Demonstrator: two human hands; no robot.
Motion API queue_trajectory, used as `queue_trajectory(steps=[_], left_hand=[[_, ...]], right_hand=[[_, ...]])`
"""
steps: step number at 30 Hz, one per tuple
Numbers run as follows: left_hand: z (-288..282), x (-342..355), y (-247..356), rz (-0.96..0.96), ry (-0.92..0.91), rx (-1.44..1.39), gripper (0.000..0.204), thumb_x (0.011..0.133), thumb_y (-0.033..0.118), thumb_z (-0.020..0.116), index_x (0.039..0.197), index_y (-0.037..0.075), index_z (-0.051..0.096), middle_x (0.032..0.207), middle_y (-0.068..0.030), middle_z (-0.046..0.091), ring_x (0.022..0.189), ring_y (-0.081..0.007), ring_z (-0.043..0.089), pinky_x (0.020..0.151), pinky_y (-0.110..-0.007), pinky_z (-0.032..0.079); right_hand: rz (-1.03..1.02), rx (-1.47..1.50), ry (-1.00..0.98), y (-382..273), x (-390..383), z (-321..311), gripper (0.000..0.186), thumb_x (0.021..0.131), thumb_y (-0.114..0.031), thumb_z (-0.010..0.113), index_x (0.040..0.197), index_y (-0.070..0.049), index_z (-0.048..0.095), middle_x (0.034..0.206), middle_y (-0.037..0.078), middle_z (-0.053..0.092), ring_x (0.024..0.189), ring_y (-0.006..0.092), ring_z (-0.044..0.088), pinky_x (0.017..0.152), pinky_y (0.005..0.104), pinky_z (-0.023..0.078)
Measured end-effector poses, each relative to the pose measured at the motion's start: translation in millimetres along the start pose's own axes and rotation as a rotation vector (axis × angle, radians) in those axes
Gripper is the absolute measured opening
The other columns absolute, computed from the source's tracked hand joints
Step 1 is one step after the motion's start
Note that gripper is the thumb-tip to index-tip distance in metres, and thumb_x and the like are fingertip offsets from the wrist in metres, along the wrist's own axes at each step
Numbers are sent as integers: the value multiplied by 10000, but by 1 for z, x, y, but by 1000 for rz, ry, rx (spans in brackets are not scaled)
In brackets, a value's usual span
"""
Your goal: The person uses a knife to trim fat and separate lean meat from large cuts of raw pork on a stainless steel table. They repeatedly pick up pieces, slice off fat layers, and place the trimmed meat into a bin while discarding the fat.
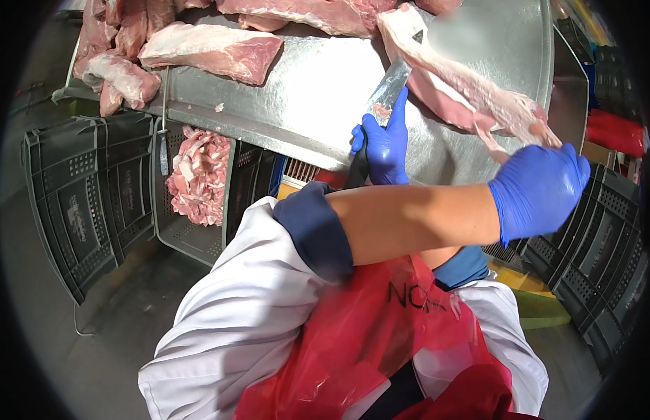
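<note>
Head view, progress: partway, judging by cut trimmings heaped in a dark crate, well left of the right fingers and outside the near edge of the metal surface. Current workpiece: long meat cut, lying on the surface to the right of the right fingers and running back to the left fingers. Pale outer layer present along much of its length; probably unfinished. Possibly remaining: blocky meat piece and meat pile, both ahead and left of the right fingers; cannot tell worked from unworked.

Right fingers: wrapped closed around the black handle of a knife, one finger extended along the blade. Left fingers: curled inward at the near end of the long meat cut; fingertips hidden, cannot tell hold.

Clearance: bare metal left of the right fingers. Limits: near edge close to the right fingers, raised right rim ahead of the left fingers, left forearm crossing just behind the right fingers. Keep the blade clear of that forearm.
</note>
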State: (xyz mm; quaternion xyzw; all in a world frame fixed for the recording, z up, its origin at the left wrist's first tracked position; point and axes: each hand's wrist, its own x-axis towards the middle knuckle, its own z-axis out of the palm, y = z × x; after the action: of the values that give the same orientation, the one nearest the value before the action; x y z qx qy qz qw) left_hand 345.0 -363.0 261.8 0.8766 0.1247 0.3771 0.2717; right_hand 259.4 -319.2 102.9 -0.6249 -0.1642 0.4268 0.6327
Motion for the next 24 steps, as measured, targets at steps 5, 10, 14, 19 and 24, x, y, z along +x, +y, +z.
queue_trajectory(steps=[5, 10, 14, 19, 24], left_hand=[[-13, 8, 30, -10, -81, -138, 337, 784, 204, 616, 996, -58, 606, 807, -166, 632, 755, -239, 661, 559, -360, 524], [-64, 28, 37, 134, -15, 66, 441, 794, 209, 592, 1081, -126, 597, 827, -189, 634, 731, -261, 641, 586, -365, 521], [-101, 22, 24, 31, 218, 78, 433, 826, 202, 566, 1106, -126, 597, 881, -224, 651, 745, -287, 643, 611, -380, 528], [-283, -51, -76, -283, 590, 81, 376, 867, 203, 545, 1081, -100, 604, 897, -223, 666, 793, -303, 660, 659, -389, 539], [-534, -157, -65, -451, 786, 323, 327, 908, 205, 524, 1056, -74, 610, 914, -222, 682, 842, -318, 678, 707, -398, 550]], right_hand=[[103, 141, 53, -13, 71, 3, 523, 946, -49, 506, 1427, -70, 302, 820, 66, 557, 576, 154, 555, 518, 325, 512], [66, 154, -52, -13, -23, 40, 846, 915, -22, 511, 1587, -100, 4, 911, 112, 560, 570, 164, 550, 521, 308, 494], [160, 179, -15, -33, 80, 35, 409, 907, -28, 523, 1289, 88, 430, 818, 95, 602, 581, 184, 575, 525, 318, 504], [-105, -125, -273, 34, -20, 52, 838, 910, -89, 565, 1604, -172, 105, 788, 102, 640, 576, 180, 610, 559, 348, 555], [227, -68, -711, -25, -39, -5, 853, 911, -31, 580, 1604, -281, 151, 804, 81, 627, 548, 112, 549, 511, 275, 506]])
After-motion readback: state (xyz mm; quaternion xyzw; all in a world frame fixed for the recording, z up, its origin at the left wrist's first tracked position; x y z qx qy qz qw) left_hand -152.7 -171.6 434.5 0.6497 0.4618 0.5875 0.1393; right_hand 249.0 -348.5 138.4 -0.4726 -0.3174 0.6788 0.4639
